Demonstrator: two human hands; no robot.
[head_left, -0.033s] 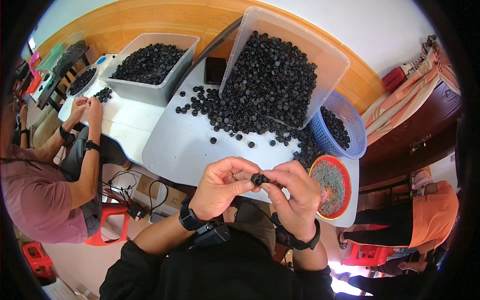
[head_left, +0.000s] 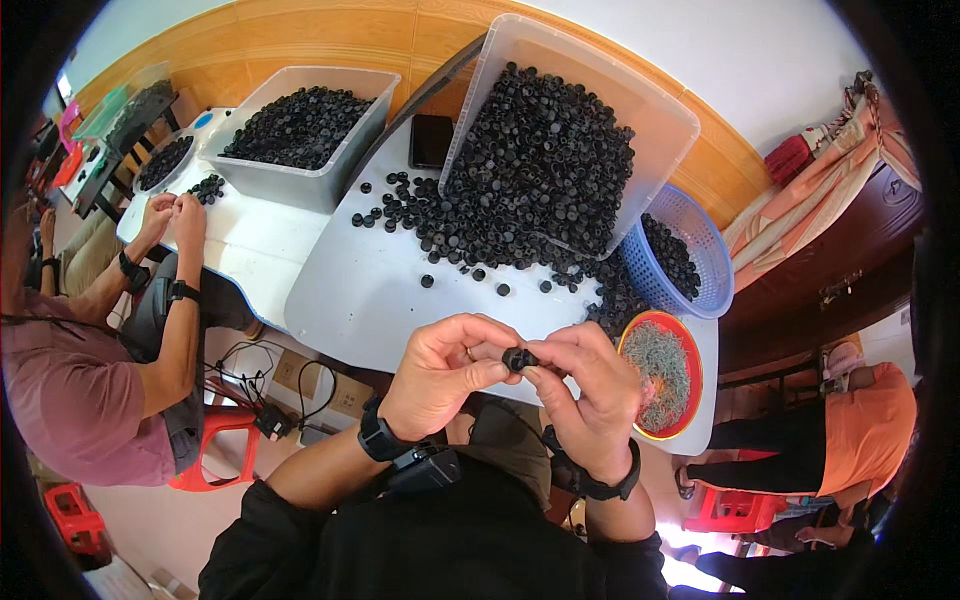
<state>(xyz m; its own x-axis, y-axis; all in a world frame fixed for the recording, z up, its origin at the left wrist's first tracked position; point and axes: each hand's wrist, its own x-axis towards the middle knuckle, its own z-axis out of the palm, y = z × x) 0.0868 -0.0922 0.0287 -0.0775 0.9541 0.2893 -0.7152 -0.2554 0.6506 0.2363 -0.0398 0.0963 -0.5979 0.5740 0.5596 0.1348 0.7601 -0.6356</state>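
Note:
A small round black cap-like part [head_left: 517, 359] is pinched between my two hands, just in front of the table's near edge. My left hand [head_left: 445, 365] grips it with thumb and fingertips from one side. From the other side my right hand [head_left: 590, 390] holds it with thumb and forefinger. Beyond them, many similar black caps [head_left: 430, 235] lie loose on the white table [head_left: 350, 310], spilling out of a tilted clear plastic bin [head_left: 665, 115]. Nearest my right hand stands a red bowl [head_left: 693, 395] with a yellow rim, holding a heap of thin greyish wire-like pieces [head_left: 658, 365].
A blue plastic basket [head_left: 712, 255] with black parts stands at the table's right. Behind the loose caps lies a black phone-like slab [head_left: 431, 141]. On the left, a co-worker [head_left: 90, 400] sits by another full bin [head_left: 330, 180]. Cables [head_left: 265, 380] hang below; a person in orange [head_left: 865, 430] is at right.

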